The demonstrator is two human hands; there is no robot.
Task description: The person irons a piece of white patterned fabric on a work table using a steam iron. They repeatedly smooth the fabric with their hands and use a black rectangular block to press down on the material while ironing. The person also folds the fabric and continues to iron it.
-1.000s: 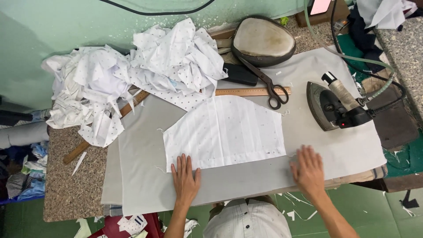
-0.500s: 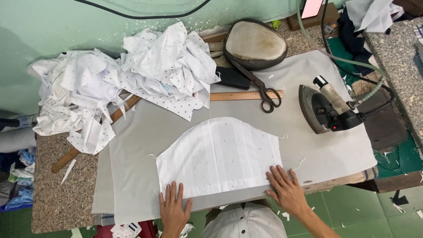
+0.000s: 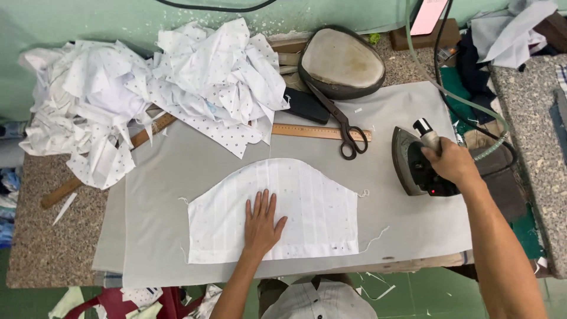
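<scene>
grey pad (image 3: pixel 177 171): left hand (image 3: pixel 261 221) flattens fabric piece (image 3: pixel 307 207), right hand (image 3: pixel 452 160) hides iron (image 3: pixel 413 171) handle.

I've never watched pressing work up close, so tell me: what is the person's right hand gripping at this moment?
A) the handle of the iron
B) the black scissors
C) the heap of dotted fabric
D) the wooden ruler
A: the right hand is wrapped round the handle of the iron at the right of the grey pad, while the scissors and wooden ruler lie untouched and the left hand lies flat on the white fabric piece.
</scene>
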